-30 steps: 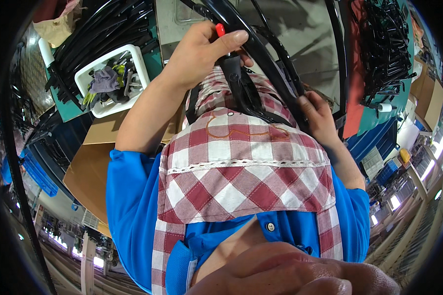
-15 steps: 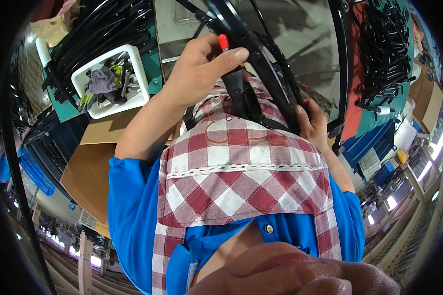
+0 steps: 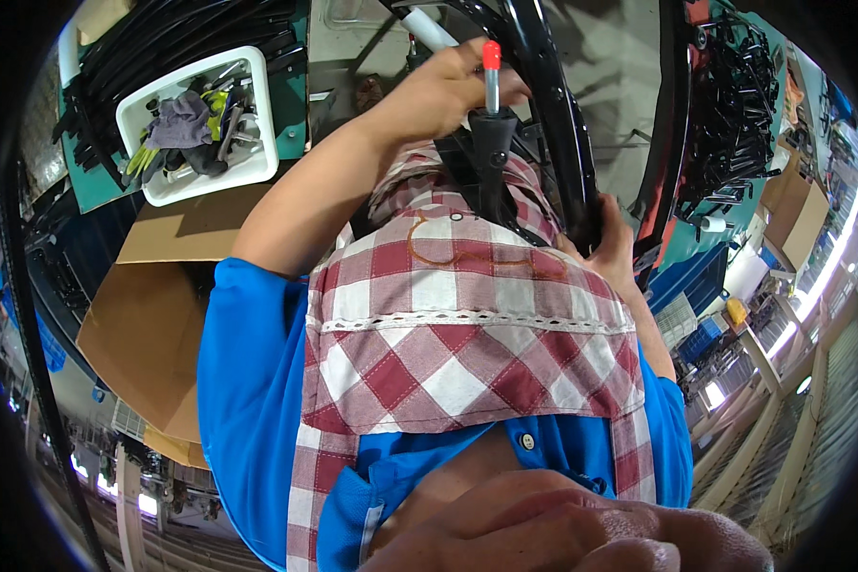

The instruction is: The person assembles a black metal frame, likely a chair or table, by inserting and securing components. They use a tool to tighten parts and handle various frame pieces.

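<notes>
A long glossy black metal tube frame slants in front of my apron, its lower end close to my body. My right hand is closed round that lower end. My left hand reaches across beside the frame's upper part, its fingers partly hidden and smeared by motion. Just in front of those fingers stands a metal rod with a red tip, upright in a black holder. A white-sleeved tube shows just beyond my left hand.
At the left, a white bin holds gloves and tools, beside a pile of black tubes. An open cardboard box stands below it. Many black metal parts lie on the right-hand table, past a tall black bar.
The black frame has shifted right and stands steeper. My left hand has moved up and right, its thumb no longer across the frame. My right hand still grips the lower end.
</notes>
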A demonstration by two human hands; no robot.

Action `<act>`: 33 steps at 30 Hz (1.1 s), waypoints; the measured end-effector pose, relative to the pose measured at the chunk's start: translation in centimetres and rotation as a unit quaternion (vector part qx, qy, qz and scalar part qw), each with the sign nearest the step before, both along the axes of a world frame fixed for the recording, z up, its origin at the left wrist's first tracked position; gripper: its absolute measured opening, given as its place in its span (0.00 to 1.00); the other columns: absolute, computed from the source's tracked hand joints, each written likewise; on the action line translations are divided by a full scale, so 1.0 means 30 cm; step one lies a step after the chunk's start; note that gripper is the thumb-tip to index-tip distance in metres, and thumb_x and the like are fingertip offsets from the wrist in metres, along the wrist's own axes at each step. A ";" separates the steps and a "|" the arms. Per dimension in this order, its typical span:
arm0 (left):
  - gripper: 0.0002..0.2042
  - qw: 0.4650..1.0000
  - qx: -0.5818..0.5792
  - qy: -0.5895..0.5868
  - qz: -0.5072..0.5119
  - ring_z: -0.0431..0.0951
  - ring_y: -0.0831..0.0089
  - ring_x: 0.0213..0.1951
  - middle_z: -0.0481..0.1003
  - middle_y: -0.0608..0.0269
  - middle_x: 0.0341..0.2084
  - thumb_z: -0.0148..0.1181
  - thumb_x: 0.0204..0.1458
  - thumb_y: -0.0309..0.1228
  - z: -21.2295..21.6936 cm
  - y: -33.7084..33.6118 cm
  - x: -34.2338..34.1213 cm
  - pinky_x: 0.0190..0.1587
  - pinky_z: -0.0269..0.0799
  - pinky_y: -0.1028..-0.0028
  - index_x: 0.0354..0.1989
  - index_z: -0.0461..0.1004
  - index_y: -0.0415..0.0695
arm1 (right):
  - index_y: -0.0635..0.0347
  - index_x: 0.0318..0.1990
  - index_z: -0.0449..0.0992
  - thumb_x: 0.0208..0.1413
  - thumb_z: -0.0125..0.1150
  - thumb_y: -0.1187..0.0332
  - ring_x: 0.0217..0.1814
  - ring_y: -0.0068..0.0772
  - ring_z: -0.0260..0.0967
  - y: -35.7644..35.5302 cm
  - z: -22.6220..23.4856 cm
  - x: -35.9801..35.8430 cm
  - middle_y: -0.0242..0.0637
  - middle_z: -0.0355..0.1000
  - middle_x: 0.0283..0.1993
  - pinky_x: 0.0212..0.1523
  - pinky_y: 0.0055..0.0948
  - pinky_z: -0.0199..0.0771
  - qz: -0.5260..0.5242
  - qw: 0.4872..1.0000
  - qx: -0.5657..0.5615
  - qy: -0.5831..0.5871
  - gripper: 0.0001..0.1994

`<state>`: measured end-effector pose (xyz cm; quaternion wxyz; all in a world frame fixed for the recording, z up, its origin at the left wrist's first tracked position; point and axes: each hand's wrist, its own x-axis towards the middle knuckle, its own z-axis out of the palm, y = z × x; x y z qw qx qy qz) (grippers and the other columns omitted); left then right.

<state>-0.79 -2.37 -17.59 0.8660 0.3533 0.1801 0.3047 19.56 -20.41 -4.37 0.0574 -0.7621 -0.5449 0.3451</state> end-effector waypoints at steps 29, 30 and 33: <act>0.17 0.990 -0.007 0.139 0.033 0.80 0.73 0.38 0.78 0.59 0.36 0.66 0.55 0.36 0.178 0.091 -0.082 0.42 0.77 0.75 0.45 0.73 0.36 | 0.65 0.42 0.70 0.62 0.59 0.55 0.33 0.23 0.62 -0.039 -0.042 -0.029 0.35 0.68 0.30 0.36 0.26 0.66 -0.181 0.969 0.028 0.167 0.18; 0.16 0.986 0.013 0.162 0.042 0.79 0.75 0.36 0.78 0.62 0.34 0.67 0.55 0.36 0.194 0.092 -0.070 0.40 0.76 0.77 0.44 0.73 0.37 | 0.65 0.41 0.70 0.64 0.56 0.57 0.34 0.22 0.61 -0.036 -0.045 -0.033 0.33 0.68 0.30 0.36 0.25 0.65 -0.219 0.956 0.035 0.191 0.16; 0.16 0.986 -0.008 0.159 0.060 0.78 0.76 0.32 0.78 0.61 0.29 0.72 0.50 0.36 0.250 0.075 -0.065 0.36 0.74 0.77 0.39 0.76 0.37 | 0.66 0.38 0.72 0.68 0.51 0.60 0.34 0.20 0.62 -0.010 -0.028 -0.006 0.32 0.68 0.29 0.37 0.24 0.65 -0.190 0.967 0.006 0.167 0.15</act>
